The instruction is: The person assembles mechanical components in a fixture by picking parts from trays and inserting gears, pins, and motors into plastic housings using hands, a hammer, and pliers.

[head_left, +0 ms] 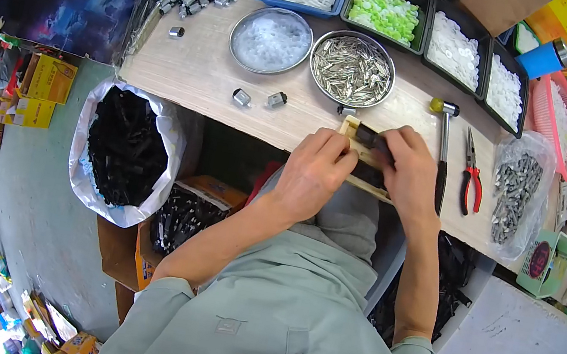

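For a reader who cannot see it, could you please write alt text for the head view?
A person's left hand and right hand work at a small wooden frame at a workbench's edge. A hammer and pliers lie to the right; beyond are bowls and trays of small parts.

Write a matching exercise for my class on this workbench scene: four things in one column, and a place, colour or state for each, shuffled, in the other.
Column 1
1. pliers
2. blue tray
3. white sack
4. right hand

Column 2
A. stands below the table, full of black pieces
B. has its fingers on a dark part
C. red-and-black handles
D. on the table, holding white pieces

Right pairs: 1-C, 2-D, 3-A, 4-B
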